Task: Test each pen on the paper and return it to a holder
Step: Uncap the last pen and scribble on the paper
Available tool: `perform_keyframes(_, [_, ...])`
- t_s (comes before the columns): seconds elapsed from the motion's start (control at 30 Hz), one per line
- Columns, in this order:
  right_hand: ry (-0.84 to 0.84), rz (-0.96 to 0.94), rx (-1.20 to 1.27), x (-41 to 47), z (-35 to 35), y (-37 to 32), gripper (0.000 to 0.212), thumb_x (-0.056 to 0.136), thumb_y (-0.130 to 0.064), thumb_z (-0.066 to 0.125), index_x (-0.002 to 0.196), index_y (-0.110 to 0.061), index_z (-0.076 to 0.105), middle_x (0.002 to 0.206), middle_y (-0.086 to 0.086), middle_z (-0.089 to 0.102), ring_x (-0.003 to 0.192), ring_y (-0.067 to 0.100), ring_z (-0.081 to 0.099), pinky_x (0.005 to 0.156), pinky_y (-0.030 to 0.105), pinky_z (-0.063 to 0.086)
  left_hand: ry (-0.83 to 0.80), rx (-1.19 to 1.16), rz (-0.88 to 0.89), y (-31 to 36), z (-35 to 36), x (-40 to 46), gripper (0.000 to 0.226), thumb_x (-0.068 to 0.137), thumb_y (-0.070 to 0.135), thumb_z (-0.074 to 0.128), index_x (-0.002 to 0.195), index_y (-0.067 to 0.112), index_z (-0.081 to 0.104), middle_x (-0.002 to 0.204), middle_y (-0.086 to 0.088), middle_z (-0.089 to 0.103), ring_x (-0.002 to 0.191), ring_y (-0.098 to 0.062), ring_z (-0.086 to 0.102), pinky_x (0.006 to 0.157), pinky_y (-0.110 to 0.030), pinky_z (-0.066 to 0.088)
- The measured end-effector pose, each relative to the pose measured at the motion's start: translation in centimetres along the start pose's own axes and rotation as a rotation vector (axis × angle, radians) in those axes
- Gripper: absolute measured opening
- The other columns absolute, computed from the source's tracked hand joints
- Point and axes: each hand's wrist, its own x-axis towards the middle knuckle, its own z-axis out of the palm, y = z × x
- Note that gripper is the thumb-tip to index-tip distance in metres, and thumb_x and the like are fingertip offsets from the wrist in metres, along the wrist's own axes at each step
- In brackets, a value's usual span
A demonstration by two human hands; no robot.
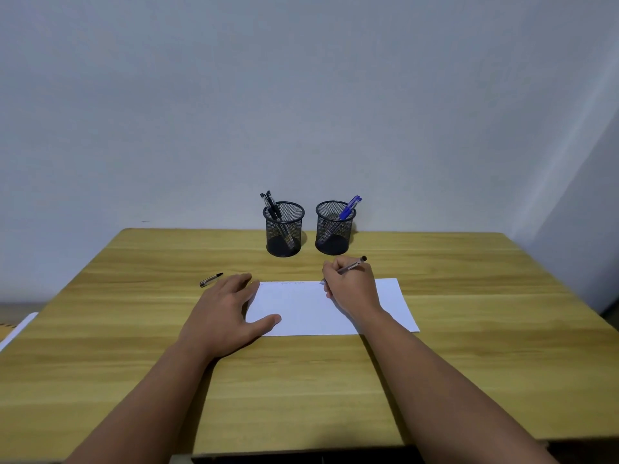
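Seeing wood-grain table (pixel 469 329) mid-frame, plain pale wall behind. White object at left edge cut off, can't identify. Faint marks on paper (pixel 301 309) unreadable. Left holder (pixel 284 229) has black pens; right holder (pixel 335 227) has blue pens. Right hand (pixel 351 283) clamped on pen (pixel 351 266), tip at paper's top edge. Left hand (pixel 227 309) flat, fingers apart, pressing paper. Cap (pixel 211 280) left of paper.
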Motion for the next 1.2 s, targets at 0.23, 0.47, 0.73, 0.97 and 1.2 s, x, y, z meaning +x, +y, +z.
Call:
perform_keyframes(0.23, [0.023, 0.01, -0.017, -0.1, 0.0, -0.1, 0.039, 0.097, -0.025, 0.064, 0.067, -0.005, 0.051, 0.072, 0.034, 0.059, 0.066, 0.037, 0.075, 0.057, 0.039, 0.057, 0.008, -0.005, -0.004, 0.0, 0.1, 0.0, 0.085, 0.074, 0.082, 0.055, 0.14, 0.029, 0.059, 0.153, 0.005, 0.048, 0.143, -0.014, 0.037, 0.116, -0.034, 0.032])
perform_keyframes(0.47, [0.032, 0.043, -0.041, -0.4, -0.2, -0.5, 0.038, 0.098, -0.022, 0.06, 0.067, -0.005, 0.048, 0.065, 0.028, 0.056, 0.062, 0.037, 0.067, 0.059, 0.039, 0.054, 0.0, 0.001, -0.005, -0.1, 0.1, 0.1, 0.086, 0.074, 0.082, 0.053, 0.141, 0.028, 0.058, 0.154, 0.005, 0.046, 0.144, -0.014, 0.036, 0.117, -0.036, 0.032])
perform_keyframes(0.73, [0.058, -0.062, -0.128, -0.8, -0.2, -1.4, 0.041, 0.098, -0.013, 0.058, 0.066, -0.004, 0.035, 0.062, 0.011, 0.035, 0.061, 0.023, 0.039, 0.058, 0.037, 0.038, 0.012, 0.007, 0.0, -0.3, 0.3, 0.1, 0.086, 0.074, 0.083, 0.053, 0.139, 0.028, 0.06, 0.153, 0.005, 0.048, 0.143, -0.015, 0.038, 0.117, -0.037, 0.032])
perform_keyframes(0.97, [0.152, 0.082, 0.007, -0.6, -0.6, -1.8, 0.039, 0.103, -0.019, 0.057, 0.072, -0.005, 0.04, 0.063, 0.008, 0.043, 0.059, 0.02, 0.044, 0.053, 0.034, 0.035, -0.012, 0.006, 0.001, -0.4, 0.3, 0.2, 0.089, 0.074, 0.084, 0.052, 0.141, 0.026, 0.059, 0.153, 0.004, 0.047, 0.143, -0.015, 0.037, 0.117, -0.039, 0.033])
perform_keyframes(1.2, [0.18, 0.117, 0.325, 0.0, -3.1, -6.8, 0.041, 0.101, -0.035, 0.075, 0.088, 0.001, 0.059, 0.058, 0.01, 0.049, 0.049, 0.019, 0.04, 0.045, 0.027, 0.037, -0.081, 0.003, 0.004, -0.1, -0.9, 0.3, 0.088, 0.074, 0.086, 0.051, 0.141, 0.029, 0.056, 0.148, 0.011, 0.05, 0.137, -0.012, 0.041, 0.111, -0.035, 0.038])
